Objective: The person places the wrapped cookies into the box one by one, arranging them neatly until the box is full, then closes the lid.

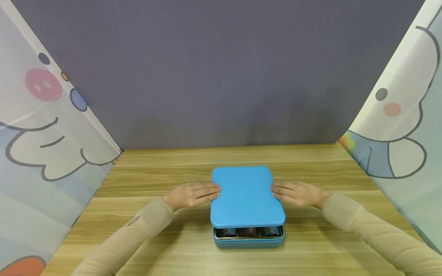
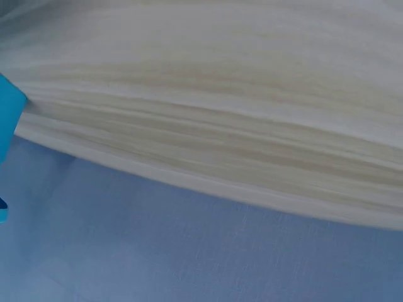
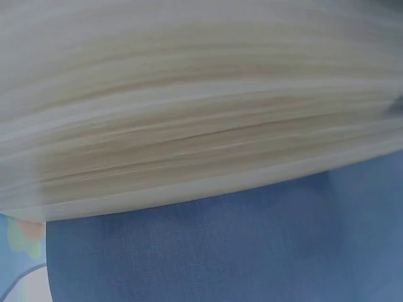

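A light-blue rectangular lid (image 1: 246,197) with rounded corners sits over a matching blue tin box (image 1: 249,243). The lid's near edge stands raised, leaving a gap at the front. Through it, small dark picture-printed items (image 1: 248,232) show in a row inside. My left hand (image 1: 193,194) holds the lid's left side, fingertips at its edge. On the opposite side, my right hand (image 1: 298,193) holds the right edge in the same way. Both thumbs are hidden. At the far left of the left wrist view, a blue corner (image 2: 9,113) shows; the right wrist view shows neither lid nor box.
The wood-grain table (image 1: 165,165) surrounds the box. A dark grey panel (image 1: 221,76) rises behind the table, and cartoon-printed curtains (image 1: 31,145) hang along both sides.
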`<state>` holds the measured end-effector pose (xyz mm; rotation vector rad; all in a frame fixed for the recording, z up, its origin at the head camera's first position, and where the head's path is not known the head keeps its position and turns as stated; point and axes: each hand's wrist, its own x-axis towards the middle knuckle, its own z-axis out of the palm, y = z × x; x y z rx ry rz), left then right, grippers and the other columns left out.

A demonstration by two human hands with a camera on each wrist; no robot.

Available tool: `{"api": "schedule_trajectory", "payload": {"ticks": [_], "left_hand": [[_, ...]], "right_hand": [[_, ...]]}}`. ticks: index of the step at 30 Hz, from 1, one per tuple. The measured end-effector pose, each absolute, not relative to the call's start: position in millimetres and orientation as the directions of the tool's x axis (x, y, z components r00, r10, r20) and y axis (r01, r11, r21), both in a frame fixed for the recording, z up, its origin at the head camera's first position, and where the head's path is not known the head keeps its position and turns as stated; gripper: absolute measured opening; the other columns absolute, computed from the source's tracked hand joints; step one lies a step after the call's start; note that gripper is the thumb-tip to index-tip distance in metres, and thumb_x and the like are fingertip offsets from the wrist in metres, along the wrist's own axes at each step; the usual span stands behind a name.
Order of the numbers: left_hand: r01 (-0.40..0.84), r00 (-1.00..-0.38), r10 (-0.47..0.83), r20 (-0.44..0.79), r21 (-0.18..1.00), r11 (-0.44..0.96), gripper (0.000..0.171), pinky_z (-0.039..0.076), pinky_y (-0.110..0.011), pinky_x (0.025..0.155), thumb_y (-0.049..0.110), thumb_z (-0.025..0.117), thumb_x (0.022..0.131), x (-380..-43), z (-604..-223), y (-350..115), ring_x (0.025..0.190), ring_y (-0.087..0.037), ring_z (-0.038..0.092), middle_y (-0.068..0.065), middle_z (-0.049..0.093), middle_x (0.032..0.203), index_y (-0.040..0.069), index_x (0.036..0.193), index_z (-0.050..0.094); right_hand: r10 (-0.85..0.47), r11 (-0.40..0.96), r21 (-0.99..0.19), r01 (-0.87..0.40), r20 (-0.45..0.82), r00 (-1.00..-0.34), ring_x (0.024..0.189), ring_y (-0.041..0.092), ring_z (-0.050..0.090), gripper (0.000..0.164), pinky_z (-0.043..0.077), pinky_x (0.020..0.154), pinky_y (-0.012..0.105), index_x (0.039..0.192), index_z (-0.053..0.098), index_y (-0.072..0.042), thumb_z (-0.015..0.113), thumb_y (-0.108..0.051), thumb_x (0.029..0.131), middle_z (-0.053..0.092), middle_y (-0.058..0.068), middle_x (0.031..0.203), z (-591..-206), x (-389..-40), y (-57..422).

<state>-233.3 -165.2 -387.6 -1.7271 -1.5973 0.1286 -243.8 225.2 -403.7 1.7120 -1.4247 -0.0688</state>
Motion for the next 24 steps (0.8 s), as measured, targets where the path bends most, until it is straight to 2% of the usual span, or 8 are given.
{"api": "schedule_trajectory", "payload": {"ticks": [8, 14, 24], "left_hand": [[0.775, 0.278, 0.871, 0.406, -0.631, 0.046, 0.028, 0.049, -0.026, 0.090, -0.002, 0.041, 0.095, -227, -395, -164, 0.104, -0.019, 0.062, -0.012, 0.065, 0.112, 0.003, 0.108, 0.066], [0.742, 0.324, 0.865, 0.383, -0.671, 0.019, 0.028, 0.050, -0.026, 0.089, -0.003, 0.041, 0.095, -225, -400, -161, 0.101, -0.019, 0.064, -0.011, 0.066, 0.108, 0.004, 0.106, 0.066], [0.763, 0.294, 0.874, 0.386, -0.646, 0.028, 0.029, 0.051, -0.027, 0.088, -0.002, 0.040, 0.095, -220, -406, -158, 0.102, -0.019, 0.063, -0.011, 0.066, 0.109, 0.004, 0.107, 0.066]], "right_hand": [[-0.808, -0.024, 0.663, -0.748, 0.427, 0.405, 0.091, 0.023, 0.062, 0.028, 0.054, 0.077, 0.028, 0.099, 0.062, 0.000, 0.034, 0.003, 0.097, 0.063, 0.014, 0.099, -411, -239, 220], [-0.821, -0.027, 0.667, -0.745, 0.410, 0.397, 0.091, 0.022, 0.063, 0.029, 0.054, 0.078, 0.028, 0.099, 0.063, -0.001, 0.033, -0.001, 0.098, 0.064, 0.012, 0.099, -410, -234, 220], [-0.824, -0.054, 0.668, -0.742, 0.390, 0.411, 0.088, 0.022, 0.064, 0.029, 0.055, 0.076, 0.028, 0.097, 0.063, -0.002, 0.034, -0.002, 0.098, 0.066, 0.009, 0.095, -411, -232, 223]]}}
